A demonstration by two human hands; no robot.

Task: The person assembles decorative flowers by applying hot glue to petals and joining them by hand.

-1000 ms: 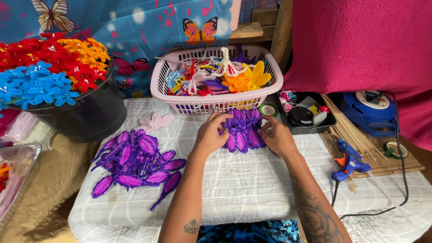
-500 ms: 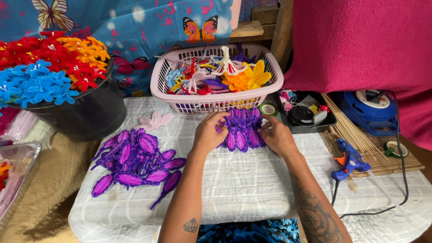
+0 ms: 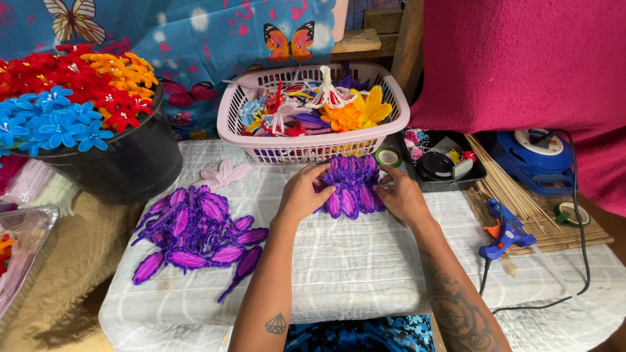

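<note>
A purple flower made of fuzzy wire petals lies on the white cloth-covered table, just in front of a pink basket. My left hand presses on its left side and my right hand holds its right side. Fingers of both hands curl over the petals. To the left, a loose pile of purple petals lies spread on the cloth.
The pink basket holds mixed coloured petals. A black bucket of red, orange and blue flowers stands at the left. A blue glue gun, bamboo sticks, a black tray and a tape roll lie to the right.
Both hands stay on the purple flower; the fingers shift only slightly over the petals.
</note>
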